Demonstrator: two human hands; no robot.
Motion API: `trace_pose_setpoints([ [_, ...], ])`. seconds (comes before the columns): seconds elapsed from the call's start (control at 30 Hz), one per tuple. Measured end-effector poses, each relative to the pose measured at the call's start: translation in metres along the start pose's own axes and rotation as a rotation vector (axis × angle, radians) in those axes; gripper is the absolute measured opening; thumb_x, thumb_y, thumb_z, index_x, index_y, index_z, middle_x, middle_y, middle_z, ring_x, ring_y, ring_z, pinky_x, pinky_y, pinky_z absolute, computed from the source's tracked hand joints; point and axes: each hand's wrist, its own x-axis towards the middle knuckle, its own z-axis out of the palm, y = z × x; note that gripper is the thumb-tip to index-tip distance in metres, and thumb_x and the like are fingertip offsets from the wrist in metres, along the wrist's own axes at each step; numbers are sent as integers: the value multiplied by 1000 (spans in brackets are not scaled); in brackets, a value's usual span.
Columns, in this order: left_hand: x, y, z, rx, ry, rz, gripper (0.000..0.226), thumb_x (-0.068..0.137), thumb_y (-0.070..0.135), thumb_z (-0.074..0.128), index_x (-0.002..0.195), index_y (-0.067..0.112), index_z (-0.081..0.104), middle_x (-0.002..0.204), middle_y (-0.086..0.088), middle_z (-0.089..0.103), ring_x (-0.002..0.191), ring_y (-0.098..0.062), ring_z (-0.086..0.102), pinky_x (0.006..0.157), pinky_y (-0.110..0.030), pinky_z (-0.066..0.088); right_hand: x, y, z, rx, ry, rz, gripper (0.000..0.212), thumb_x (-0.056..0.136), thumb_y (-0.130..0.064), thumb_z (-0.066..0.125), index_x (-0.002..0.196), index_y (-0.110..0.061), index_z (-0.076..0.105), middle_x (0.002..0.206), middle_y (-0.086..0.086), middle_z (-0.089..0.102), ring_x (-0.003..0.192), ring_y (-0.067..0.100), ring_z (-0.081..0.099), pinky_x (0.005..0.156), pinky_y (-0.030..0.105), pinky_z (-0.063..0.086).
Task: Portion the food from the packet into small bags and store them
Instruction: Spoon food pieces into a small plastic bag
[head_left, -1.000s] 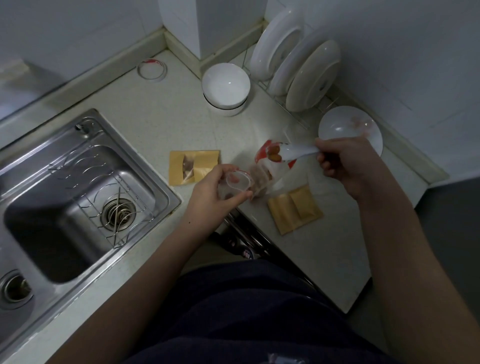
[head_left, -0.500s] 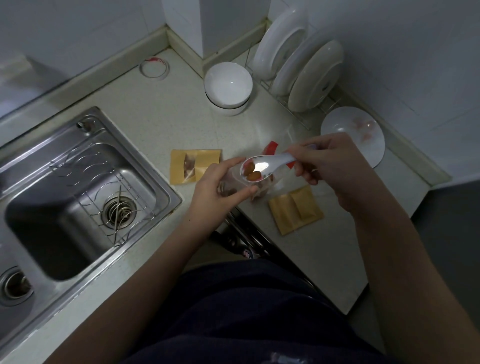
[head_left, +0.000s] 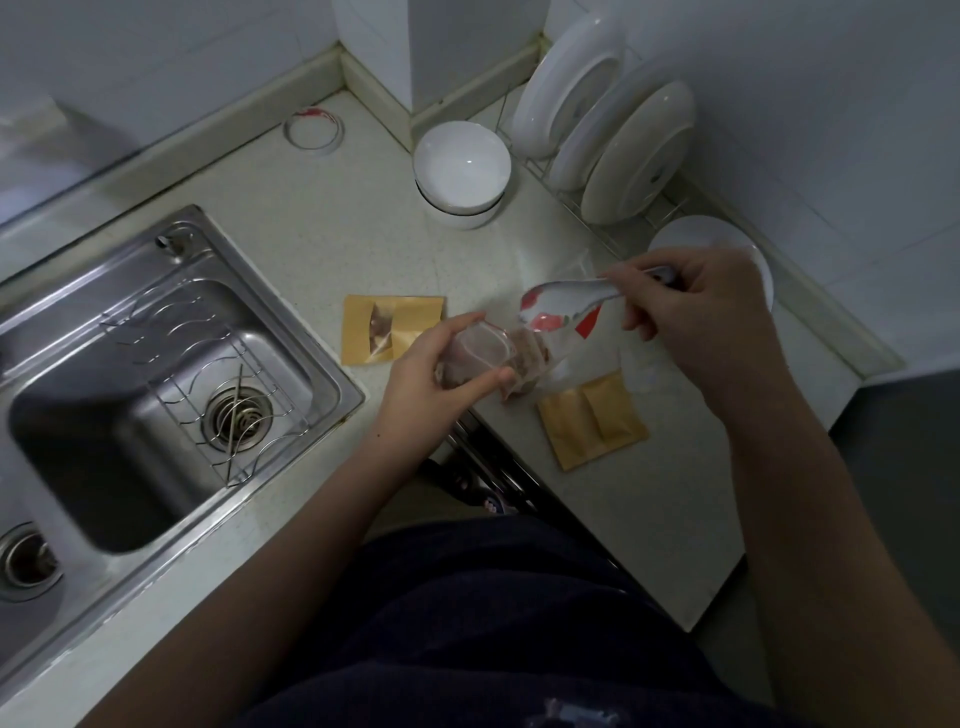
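Meanwhile left hand (head_left: 426, 374) pinches the small clear bag (head_left: 483, 353) open, right hand (head_left: 696, 306) grips a seemingly empty spoon (head_left: 566, 293).

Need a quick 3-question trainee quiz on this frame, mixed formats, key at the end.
1. True or false: the spoon is in the right hand.
2. Which lies nearer the sink? A) the brown pouch with a window B) the plain brown pouch
3. Fill in: the left hand holds a small clear ____.

Key: 1 true; 2 A; 3 bag.
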Motion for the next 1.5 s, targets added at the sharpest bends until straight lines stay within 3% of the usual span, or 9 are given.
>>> trace_pose_setpoints([
  [0.1, 1, -2, 0, 1, 26, -19, 56, 77, 32, 79, 129, 27, 57, 113, 18, 62, 104, 7, 57, 85, -8, 45, 4, 6, -5, -174, 125, -43, 19, 90, -23, 63, 74, -18, 71, 53, -13, 57, 48, 3, 53, 52, 10, 37],
  [0.23, 2, -3, 2, -21, 29, -52, 52, 79, 29, 78, 127, 27, 56, 107, 15, 64, 98, 12, 58, 75, 0, 42, 10, 8, -1, -491, 131, -150, 20, 91, -19, 62, 95, -5, 75, 77, 12, 71, 64, 15, 54, 57, 17, 33],
  [0.37, 3, -5, 1, -14, 26, -63, 53, 78, 32, 79, 125, 32, 56, 105, 13, 65, 98, 14, 57, 74, 1, 41, 18, 11, 16, -620, -164, -226, 23, 96, -18, 53, 105, -6, 71, 95, 13, 70, 85, 23, 63, 78, 32, 49],
  [0.6, 3, -7, 0, -29, 27, -71, 57, 78, 32, 79, 130, 22, 57, 106, 18, 65, 100, 14, 58, 75, 0, 43, 44, 30, 54, -916, -588, -253, 19, 92, -13, 53, 103, -7, 68, 92, 7, 63, 82, 21, 61, 74, 30, 49],
  [0.77, 3, -9, -1, -34, 43, -80, 55, 77, 30, 80, 127, 21, 58, 109, 10, 67, 101, 8, 60, 76, -2, 44, 57, 45, 63, -938, -517, -159, 18, 93, -9, 50, 99, -8, 67, 69, 2, 48, 71, 27, 55, 58, 33, 35],
  [0.93, 4, -9, -1, -33, 57, -77, 53, 77, 28, 80, 125, 18, 60, 106, 9, 69, 98, 7, 62, 76, -2, 43, 60, 52, 77, -948, -580, -111, 24, 93, -9, 50, 111, -8, 65, 101, 14, 66, 93, 33, 64, 67, 33, 38],
  [1.2, 5, -11, -2, -22, 60, -88, 53, 77, 31, 80, 124, 20, 59, 102, 6, 71, 99, 5, 63, 76, -1, 41, 51, 58, 85, -1043, -552, -114, 17, 90, -6, 48, 96, -9, 63, 87, 4, 64, 85, 23, 65, 69, 29, 46],
  [1.37, 6, -12, -2, -23, 59, -87, 51, 76, 34, 79, 122, 28, 59, 101, 6, 71, 99, 6, 63, 76, 0, 42, 55, 64, 78, -974, -580, 26, 36, 95, -39, 49, 89, -8, 65, 80, 6, 59, 85, 25, 61, 96, 49, 46],
  [1.5, 7, -13, -2, -9, 48, -95, 56, 76, 37, 79, 126, 24, 58, 104, 3, 70, 103, 2, 62, 77, -1, 42, 59, 70, 74, -918, -600, 135, 28, 96, -31, 51, 83, -6, 57, 77, 8, 54, 78, 23, 58, 80, 38, 50],
])
